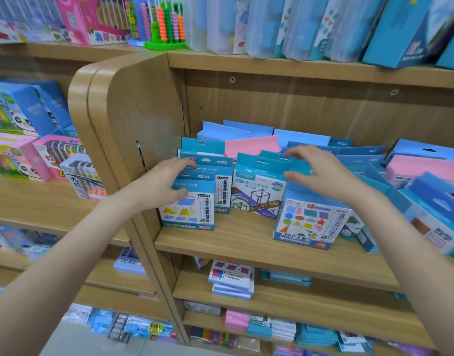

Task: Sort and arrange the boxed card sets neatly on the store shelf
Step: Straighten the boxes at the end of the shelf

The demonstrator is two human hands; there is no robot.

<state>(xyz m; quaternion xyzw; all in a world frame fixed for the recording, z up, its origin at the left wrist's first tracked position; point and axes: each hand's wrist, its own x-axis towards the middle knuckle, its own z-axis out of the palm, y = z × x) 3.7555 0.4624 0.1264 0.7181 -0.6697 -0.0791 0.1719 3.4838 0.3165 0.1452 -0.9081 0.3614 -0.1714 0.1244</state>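
Left hand (pixel 162 185): gripping the front shapes box (pixel 188 206) by its top edge (thumb in front).
Right hand (pixel 321 172): hovering spread wide, holding nothing, over the frame-model box (pixel 258 191).

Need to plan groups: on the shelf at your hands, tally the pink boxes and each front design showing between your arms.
Pink boxes: 2
Trapezoid-front boxes: 2
Cube-frame box: 1
Star-and-shapes box: 1
Total: 6
The plain blue boxes behind overlap too much to count.

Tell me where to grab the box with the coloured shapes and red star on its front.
Pinch the shapes box by its blue hanger flap, from above. It stands upright at the shelf front, with boxes crowding its back and right side, so the top is freest.
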